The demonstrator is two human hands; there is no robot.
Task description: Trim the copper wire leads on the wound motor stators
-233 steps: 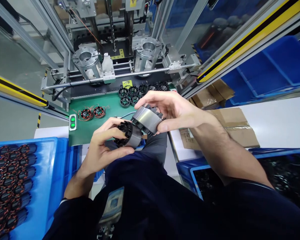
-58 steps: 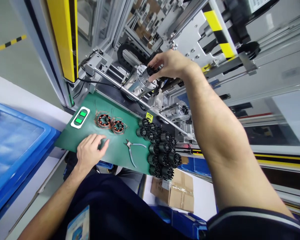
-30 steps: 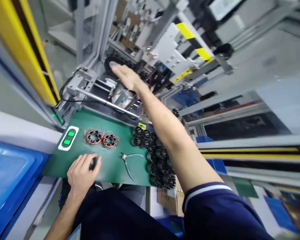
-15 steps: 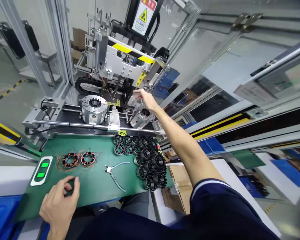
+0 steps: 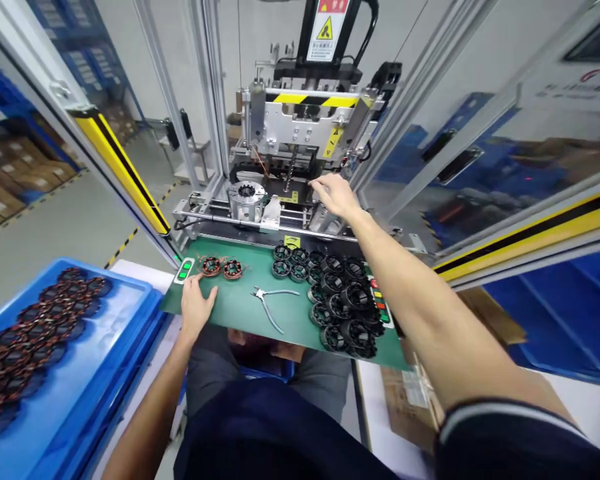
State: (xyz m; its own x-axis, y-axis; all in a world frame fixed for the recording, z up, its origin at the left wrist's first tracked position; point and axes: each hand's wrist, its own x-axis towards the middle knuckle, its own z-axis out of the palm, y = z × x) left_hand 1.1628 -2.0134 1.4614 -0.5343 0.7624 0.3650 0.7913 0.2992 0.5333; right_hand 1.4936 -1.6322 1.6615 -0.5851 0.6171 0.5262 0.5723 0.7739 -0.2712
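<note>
My left hand point(image 5: 196, 303) rests at the left edge of the green mat point(image 5: 240, 310), thumb and fingers apart and holding nothing. Just beyond its fingertips lie two copper-wound stators point(image 5: 232, 269) with loose wire ends, and a white panel with two green buttons point(image 5: 185, 270). My right hand point(image 5: 336, 195) reaches over the right metal fixture point(image 5: 321, 219) of the machine, fingers stretched to the left with nothing visible in them. That fixture is partly hidden under the hand. In the left fixture point(image 5: 247, 205) sits a black ring-shaped core.
Cutting pliers point(image 5: 273, 300) lie spread on the mat. Several black stator cores point(image 5: 337, 303) are stacked at the mat's right side, beside a button panel point(image 5: 380, 300). A blue tray point(image 5: 100, 347) of wound stators stands at left. Machine frame posts point(image 5: 207, 87) rise around.
The camera view has swung left, bringing the blue tray into sight. My left hand has moved forward to the stators and green buttons, its fingers spreading. My right hand stays over the right fixture.
</note>
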